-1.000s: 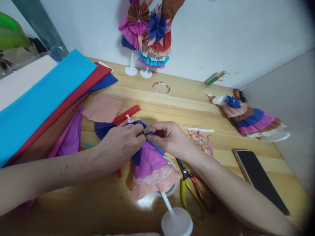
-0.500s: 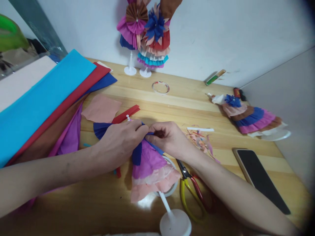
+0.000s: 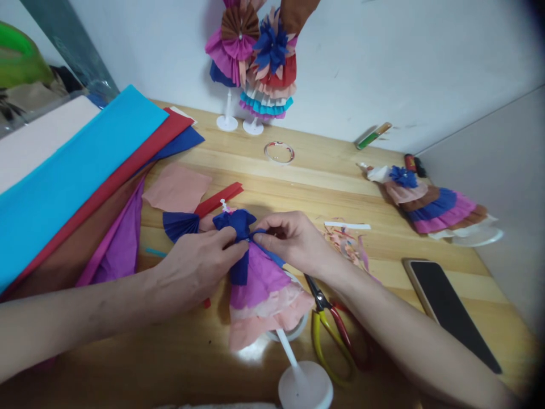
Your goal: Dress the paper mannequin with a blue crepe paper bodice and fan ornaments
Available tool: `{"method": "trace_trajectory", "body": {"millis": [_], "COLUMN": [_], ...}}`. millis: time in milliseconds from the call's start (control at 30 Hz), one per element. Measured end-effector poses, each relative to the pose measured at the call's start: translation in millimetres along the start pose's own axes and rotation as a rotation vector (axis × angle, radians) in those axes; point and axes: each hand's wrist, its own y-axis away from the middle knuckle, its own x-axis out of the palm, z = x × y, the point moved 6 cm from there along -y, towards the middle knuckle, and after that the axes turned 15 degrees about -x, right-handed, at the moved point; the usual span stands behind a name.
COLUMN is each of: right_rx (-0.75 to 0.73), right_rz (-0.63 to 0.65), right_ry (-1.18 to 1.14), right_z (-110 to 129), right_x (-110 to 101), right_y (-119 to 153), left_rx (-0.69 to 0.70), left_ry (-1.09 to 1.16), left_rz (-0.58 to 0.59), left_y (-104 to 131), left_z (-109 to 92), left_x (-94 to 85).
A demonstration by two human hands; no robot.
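Head view: the paper dress [image 3: 261, 278] lies mid-bench [image 3: 162, 363], its white stand [image 3: 305, 386] towards five o'clock. The left hand [image 3: 203, 258] has its grip closed at the dress's blue waist; the right hand [image 3: 289, 236] pinches a blue strip [image 3: 257, 232] there. From the dress, scissors [image 3: 322, 304] lie at four o'clock, a blue fan [image 3: 179, 225] at ten.

Our dress [image 3: 264, 278] lies aslant before us, blue on top, purple below, pink ruffles hemming it; its white stand [image 3: 305, 385] juts out toward us.
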Motion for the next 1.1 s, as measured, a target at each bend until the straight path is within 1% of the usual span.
{"method": "trace_trajectory", "body": {"millis": [133, 267, 433, 567, 700, 867, 900, 1033, 1100], "right_rx": [0.002, 0.020, 0.099, 0.094, 0.099, 0.152, 0.165, 0.209, 0.211], "right_rz": [0.014, 0.022, -0.029, -0.022, -0.022, -0.029, -0.041, -0.112, -0.142], "right_ry": [-0.015, 0.039, 0.019, 0.017, 0.028, -0.098, -0.121, -0.204, -0.243], "right_z": [3, 7, 4, 3, 2, -3, -3, -4, -3], "right_x": [2, 2, 0, 4, 6, 5, 5, 2, 0], "right_y": [1, 0, -1, -2, -3, -1, 0, 2, 3], "left_rx": [-0.038, -0.069, -0.071, -0.090, -0.081, -0.020, -0.006, 0.020, 0.043], "left_ry": [-0.047, -0.040, -0.061, -0.010, 0.019, -0.022, -0.022, 0.027, 0.052], "left_rz": [0.084, 0.152, 0.176, 0.216, 0.173, 0.143, 0.124, -0.014, -0.050], "left_y": [-2, 1, 2, 1, 3, 7, 7, 12, 14], "left_z": [-2, -1, -3, -3, -3, -2, -2, 2, 3], "left_x": [0.1, 3.6, 5.2, 5.9, 5.8, 11.1, 12.0, 10.5, 8.6]}}
